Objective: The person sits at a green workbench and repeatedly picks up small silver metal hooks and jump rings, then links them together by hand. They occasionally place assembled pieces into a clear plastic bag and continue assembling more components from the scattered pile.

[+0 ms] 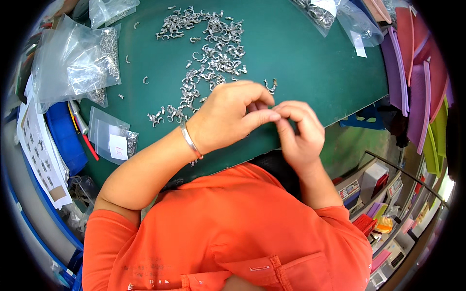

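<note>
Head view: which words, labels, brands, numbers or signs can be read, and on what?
Small left bag: white label, short handwritten number, legible but not copied here.
Paper sheet: any print too small to read.
Orange shirt: faint marks, too blurred.
Upper-right bag: pale tag, nothing legible.

The left forearm [150, 167] slants inward to the left hand [227, 115], its fingers [258, 91] curled; the right hand [305, 133] faces it, thumb [286, 133] and fingers drawn together. Their fingertips seem to touch, though partly hidden.
</note>
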The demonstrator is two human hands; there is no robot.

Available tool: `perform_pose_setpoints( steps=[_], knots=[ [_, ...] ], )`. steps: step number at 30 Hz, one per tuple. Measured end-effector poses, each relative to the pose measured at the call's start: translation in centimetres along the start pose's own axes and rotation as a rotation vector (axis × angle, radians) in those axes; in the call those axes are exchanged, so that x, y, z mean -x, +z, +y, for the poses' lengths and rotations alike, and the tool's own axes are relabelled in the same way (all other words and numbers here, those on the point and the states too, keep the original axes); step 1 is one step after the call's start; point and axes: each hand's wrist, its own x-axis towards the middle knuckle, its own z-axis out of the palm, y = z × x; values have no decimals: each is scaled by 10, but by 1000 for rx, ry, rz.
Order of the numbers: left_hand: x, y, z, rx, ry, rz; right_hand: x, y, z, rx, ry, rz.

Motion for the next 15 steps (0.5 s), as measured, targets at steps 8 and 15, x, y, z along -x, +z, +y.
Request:
perform_pose_setpoints(
  steps=[8, 15],
  knots=[
    [52, -13, -4, -235, 3, 89, 16, 14, -13, 91, -71, -202],
    [66, 1, -9, -462, 170, 15, 20, 17, -6, 170, -153, -242]
  ],
)
